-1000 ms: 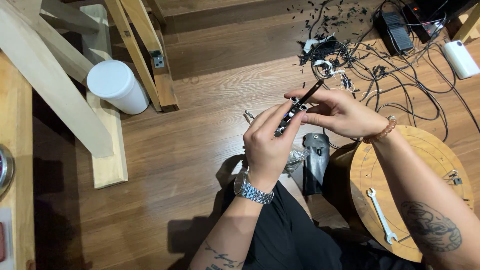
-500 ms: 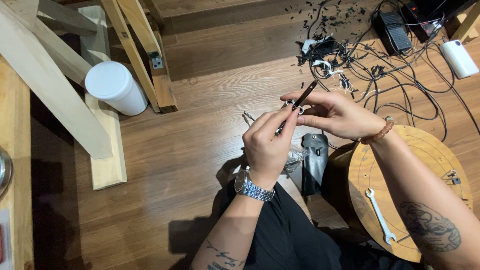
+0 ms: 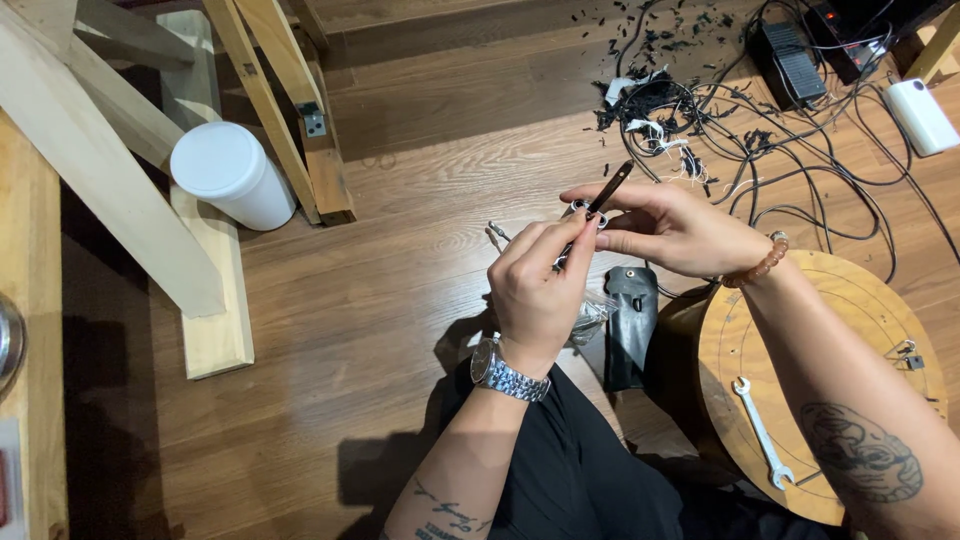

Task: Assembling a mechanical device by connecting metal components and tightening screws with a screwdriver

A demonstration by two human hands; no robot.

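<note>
Tilted steeper, tool (image 3: pixel 608 190) pinched between both hands.

Left hand (image 3: pixel 540 290): silver metal link watch (image 3: pixel 508 376) at the wrist; dark script tattoo on the forearm below the watch. Right hand (image 3: pixel 680 228): brown beaded bracelet (image 3: pixel 760 264) at the wrist; round dark tattoo further up that forearm. Arms bare, no sleeves. Black trousers (image 3: pixel 580 470) beneath the watch.
</note>
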